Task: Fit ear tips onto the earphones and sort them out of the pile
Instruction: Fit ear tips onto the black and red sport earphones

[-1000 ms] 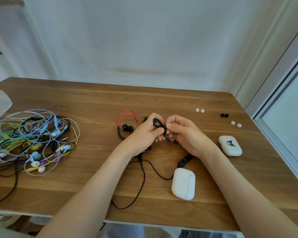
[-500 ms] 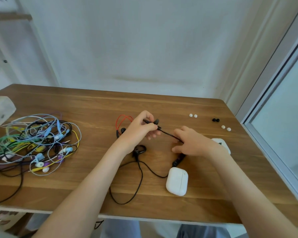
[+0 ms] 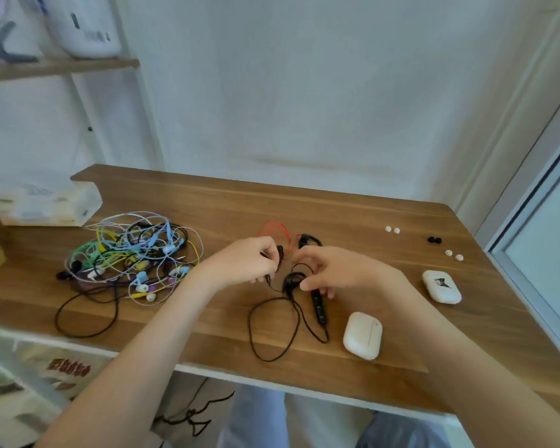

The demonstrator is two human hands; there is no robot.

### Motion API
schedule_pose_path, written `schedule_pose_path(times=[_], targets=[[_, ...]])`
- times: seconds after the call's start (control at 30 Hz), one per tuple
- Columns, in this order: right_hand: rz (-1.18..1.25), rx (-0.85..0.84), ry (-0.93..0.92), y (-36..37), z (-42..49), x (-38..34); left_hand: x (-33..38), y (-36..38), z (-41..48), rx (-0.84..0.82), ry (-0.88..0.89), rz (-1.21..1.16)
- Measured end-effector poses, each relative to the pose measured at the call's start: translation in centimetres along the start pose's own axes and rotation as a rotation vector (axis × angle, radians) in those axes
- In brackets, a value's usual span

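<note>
My left hand (image 3: 256, 263) pinches the cord of the black ear-hook earphones (image 3: 290, 281) on the wooden table (image 3: 304, 208), my right hand (image 3: 337, 270) curls beside an earbud with its grip unclear, so I judge fitting is under way and next needs the small black ear tips (image 3: 434, 239).

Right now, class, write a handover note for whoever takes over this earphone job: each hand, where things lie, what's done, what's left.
Left hand grips the cable of the black earphones.
Right hand curls over their ear hook; grip unclear.
Pile lies tangled at left; loose ear tips sit far right.
Done: black earphones are out of the pile.
Left: fit tips, sort the rest.
</note>
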State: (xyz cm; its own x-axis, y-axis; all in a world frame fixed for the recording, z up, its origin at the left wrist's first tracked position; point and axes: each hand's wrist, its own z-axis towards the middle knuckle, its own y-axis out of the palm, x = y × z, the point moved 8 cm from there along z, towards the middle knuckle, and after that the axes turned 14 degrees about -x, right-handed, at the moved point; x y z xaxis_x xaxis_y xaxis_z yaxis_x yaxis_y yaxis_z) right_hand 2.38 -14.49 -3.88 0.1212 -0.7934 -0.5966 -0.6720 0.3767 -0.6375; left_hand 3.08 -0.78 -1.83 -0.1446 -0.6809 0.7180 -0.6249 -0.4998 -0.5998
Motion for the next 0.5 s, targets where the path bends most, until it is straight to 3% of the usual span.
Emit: schedule_pose_path(times=[0.13,0.33,0.5], targets=[[-0.074,0.016,0.082,0.8,1.8,-1.3,-1.7,0.8,-0.5,-0.027,-0.055,0.061],[0.128,0.057,0.073,1.6,4.1,-4.1,-2.7,0.2,-0.7,-0.03,-0.116,0.325],[0.34,0.1,0.002,2.6,6.6,-6.9,-3.7,-2.4,-1.6,0.082,-0.222,0.519]])
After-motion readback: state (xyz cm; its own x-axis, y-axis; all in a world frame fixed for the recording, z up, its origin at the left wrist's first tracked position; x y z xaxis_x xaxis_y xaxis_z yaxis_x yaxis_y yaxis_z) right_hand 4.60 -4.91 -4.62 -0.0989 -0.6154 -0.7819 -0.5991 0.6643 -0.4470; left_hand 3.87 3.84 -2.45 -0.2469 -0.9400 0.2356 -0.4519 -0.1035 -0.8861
